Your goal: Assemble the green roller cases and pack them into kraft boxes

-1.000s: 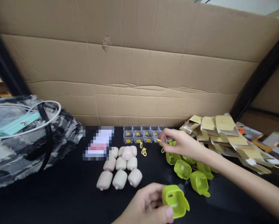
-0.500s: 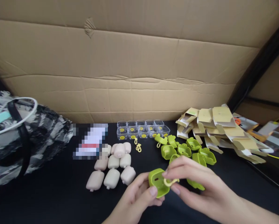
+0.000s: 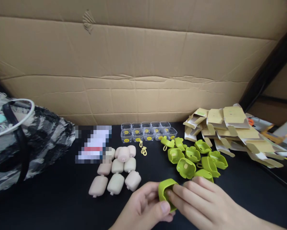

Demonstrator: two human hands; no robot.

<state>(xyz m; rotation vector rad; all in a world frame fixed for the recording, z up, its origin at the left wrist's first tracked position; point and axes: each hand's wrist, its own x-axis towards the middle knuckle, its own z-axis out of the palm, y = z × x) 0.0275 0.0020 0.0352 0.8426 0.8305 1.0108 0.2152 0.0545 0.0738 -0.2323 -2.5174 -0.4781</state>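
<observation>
My left hand (image 3: pixel 144 206) is closed around a small green soft case (image 3: pixel 167 185), thumb on the near rim and fingers behind it. The case is tilted with its opening towards my right hand (image 3: pixel 203 201). The fingers of that hand are pressed together and reach into the case. The pale yellow loop they pinched a moment ago is hidden behind them inside the case. Beyond my right hand lie several more green cases (image 3: pixel 186 168), some with a yellow piece in the bottom. A few loose yellow loops (image 3: pixel 144 151) rest farther back.
Pale pink and cream rounded cases (image 3: pixel 115 183) stand in rows on the black table, left of my hands. Clear containers (image 3: pixel 148 134) with yellow labels are at the back. Flattened cardboard boxes (image 3: pixel 234 118) pile up at right; a fringed bag (image 3: pixel 49 137) is at left.
My right fingers have moved into the green case with the yellow loop, which has gone out of sight. The case has turned its opening rightward. The view has shifted slightly.
</observation>
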